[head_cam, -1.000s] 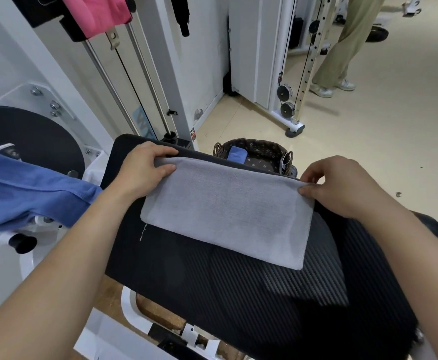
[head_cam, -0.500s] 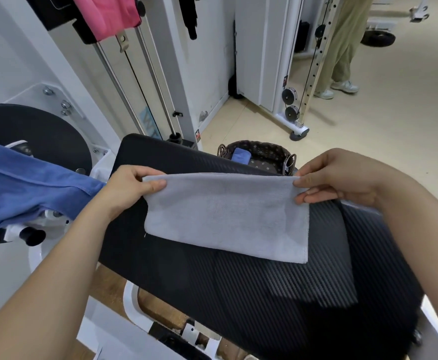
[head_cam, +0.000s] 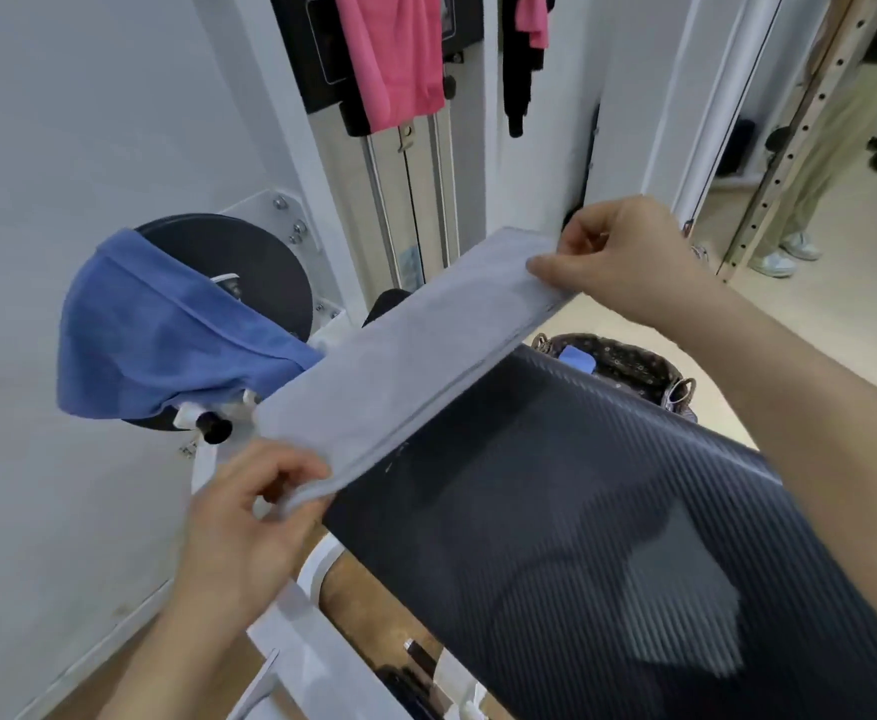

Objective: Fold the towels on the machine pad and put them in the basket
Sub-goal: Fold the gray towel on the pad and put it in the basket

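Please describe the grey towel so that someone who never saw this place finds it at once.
Start at the black machine pad. Over its left edge, the left hand and the right hand pinch the ends of a long folded strip: the grey towel. It is pale grey and held up, unlike the blue towel draped on the black disc and the pink cloth hanging above.

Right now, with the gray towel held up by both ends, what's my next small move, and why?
Probably bring the right hand toward the left hand so the short ends of the gray towel meet. It is a long folded strip, pinched at each end and held clear of the machine pad, likely too long for the basket behind it.
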`<state>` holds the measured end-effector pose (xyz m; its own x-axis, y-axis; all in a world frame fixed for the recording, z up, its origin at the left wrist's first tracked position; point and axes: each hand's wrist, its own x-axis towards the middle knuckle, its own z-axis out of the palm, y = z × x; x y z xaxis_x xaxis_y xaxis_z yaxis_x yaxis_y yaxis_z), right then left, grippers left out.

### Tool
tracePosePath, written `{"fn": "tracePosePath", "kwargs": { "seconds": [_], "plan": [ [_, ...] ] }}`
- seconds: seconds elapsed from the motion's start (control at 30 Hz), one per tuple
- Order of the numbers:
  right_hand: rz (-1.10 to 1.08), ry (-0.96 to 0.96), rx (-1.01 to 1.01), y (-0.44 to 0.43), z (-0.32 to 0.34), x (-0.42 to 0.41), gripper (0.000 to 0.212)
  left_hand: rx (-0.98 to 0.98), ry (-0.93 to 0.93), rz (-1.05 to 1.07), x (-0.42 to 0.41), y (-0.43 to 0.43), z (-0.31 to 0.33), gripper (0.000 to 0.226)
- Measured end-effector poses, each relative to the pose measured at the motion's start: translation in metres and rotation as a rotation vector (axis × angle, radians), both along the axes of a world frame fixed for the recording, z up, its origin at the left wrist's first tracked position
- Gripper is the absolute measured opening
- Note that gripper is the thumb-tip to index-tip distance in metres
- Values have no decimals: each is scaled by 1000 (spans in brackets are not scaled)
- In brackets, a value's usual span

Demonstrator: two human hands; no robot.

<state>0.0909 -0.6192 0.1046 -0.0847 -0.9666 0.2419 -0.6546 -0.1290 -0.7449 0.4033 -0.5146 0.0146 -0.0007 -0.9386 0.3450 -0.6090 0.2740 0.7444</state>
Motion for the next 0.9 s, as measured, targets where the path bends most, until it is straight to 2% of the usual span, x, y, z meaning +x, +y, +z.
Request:
{"fn": "tracePosePath", "kwargs": {
  "seconds": [0.17, 0.27, 0.47, 0.57, 0.67, 0.77, 0.83, 0.9],
  "plan": [
    [151, 383, 158, 4, -73, -9, 20, 224, -289, -272, -35, 49, -110, 33],
    [193, 480, 175, 14, -96, -16, 16, 274, -298, -348, -56, 64, -147, 38],
    [206, 642, 150, 34, -96, -20, 20, 309, -332, -421, -69, 74, -153, 36],
    [167, 782, 243, 42, -99, -21, 25, 343, -374, -454, -67, 77, -156, 35],
    [106, 829, 418, 46, -95, -18, 17, 416, -354, -508, -62, 81, -159, 29],
    [62, 966, 346, 43, -86, -8, 10, 543, -259, -553, -59, 76, -152, 16],
    [27, 842, 229, 36, -85, 3, 15, 622, -127, -514, -58, 68, -142, 16],
    [-18, 648, 181, 24, -89, 16, 23, 577, -24, -331, -56, 57, -135, 27]
  ]
}}
